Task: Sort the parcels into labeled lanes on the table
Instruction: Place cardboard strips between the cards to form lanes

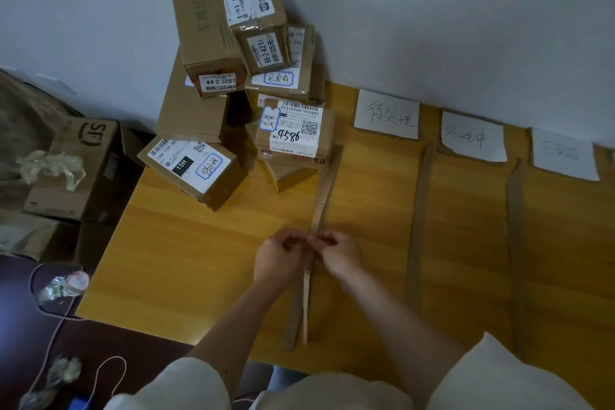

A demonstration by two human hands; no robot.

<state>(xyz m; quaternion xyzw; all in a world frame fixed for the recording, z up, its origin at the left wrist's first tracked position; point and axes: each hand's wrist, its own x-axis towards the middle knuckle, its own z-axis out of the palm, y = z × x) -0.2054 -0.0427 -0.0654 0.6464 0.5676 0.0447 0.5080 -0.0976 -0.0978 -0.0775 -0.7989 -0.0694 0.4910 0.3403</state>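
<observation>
A heap of brown cardboard parcels [246, 76] with white shipping labels is stacked at the table's far left against the wall. The nearest one, marked 15H [194, 168], lies at the heap's front left; one marked 4588 [294, 135] sits to its right. My left hand [281, 255] and my right hand [339, 255] meet at the middle of a long cardboard divider strip [321, 200], fingers pinched on it. Three white paper lane labels lie along the wall: left [387, 114], middle [472, 136], right [564, 155].
Two more cardboard strips [420, 220] [515, 243] divide the yellow wooden table [186, 260] into lanes. Left of the table stand open boxes, one marked SF [85, 160], with crumpled tape. A pink cord and wrappers lie on the dark floor [50, 326].
</observation>
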